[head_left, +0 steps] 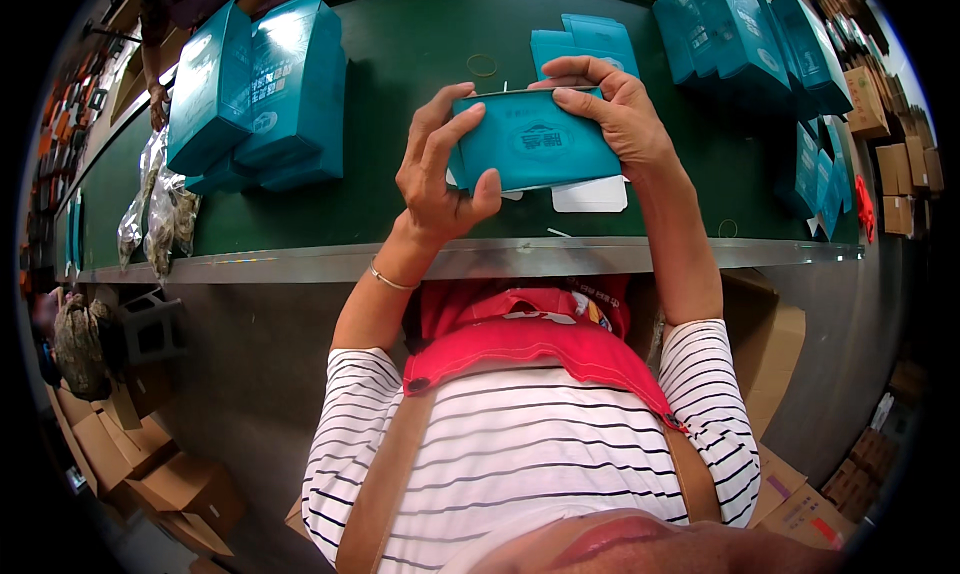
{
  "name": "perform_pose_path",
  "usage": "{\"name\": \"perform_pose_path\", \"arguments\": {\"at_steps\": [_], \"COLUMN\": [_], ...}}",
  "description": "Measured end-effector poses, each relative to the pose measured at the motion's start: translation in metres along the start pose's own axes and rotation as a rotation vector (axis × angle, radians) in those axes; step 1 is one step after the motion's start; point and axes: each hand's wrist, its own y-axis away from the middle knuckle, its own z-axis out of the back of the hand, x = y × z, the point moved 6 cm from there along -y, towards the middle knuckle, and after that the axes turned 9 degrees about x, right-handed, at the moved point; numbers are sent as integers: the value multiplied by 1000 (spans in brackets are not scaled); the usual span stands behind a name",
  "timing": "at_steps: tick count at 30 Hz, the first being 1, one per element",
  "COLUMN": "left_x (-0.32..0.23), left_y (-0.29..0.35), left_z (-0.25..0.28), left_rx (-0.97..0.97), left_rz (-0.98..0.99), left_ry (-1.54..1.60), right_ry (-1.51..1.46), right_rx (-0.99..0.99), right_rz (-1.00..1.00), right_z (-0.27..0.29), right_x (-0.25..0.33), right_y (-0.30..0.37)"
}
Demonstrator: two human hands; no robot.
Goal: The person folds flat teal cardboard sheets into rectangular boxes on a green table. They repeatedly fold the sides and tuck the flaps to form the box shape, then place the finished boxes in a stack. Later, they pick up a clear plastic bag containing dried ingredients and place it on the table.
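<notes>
Over the green table [420,49], a flat teal carton [540,149] with a dark printed emblem is held up between both my hands. My left hand [435,159] grips its left end, fingertips on the top edge and thumb by the lower left corner. At the upper right corner, my right hand [625,119] pinches it with the thumb on the front face and the fingers behind. A white card-like piece [590,198] shows just below the carton; whether it is attached I cannot tell. Behind the carton lie more teal cartons [600,39], partly hidden by my right hand.
Tall teal boxes [290,94] stand at the left, with clear plastic bags [160,204] beside them. More teal boxes [735,34] line the right side. A rubber band [482,66] lies on the table. A metal edge [520,259] runs along the front. Another person's hand [158,106] shows far left.
</notes>
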Motion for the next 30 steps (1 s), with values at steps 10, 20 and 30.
{"name": "perform_pose_path", "arguments": {"at_steps": [10,20,30], "left_x": [-19,-22,71], "left_y": [-3,-42,-22], "left_z": [14,137,231], "left_rx": [321,53,-128], "left_rz": [105,-139,36], "left_ry": [5,-607,-514], "right_ry": [5,589,745], "right_rx": [-11,-137,-87], "right_rz": [304,852,295], "right_z": [-16,-54,-29], "right_x": [20,68,-50], "right_y": [34,48,38]}}
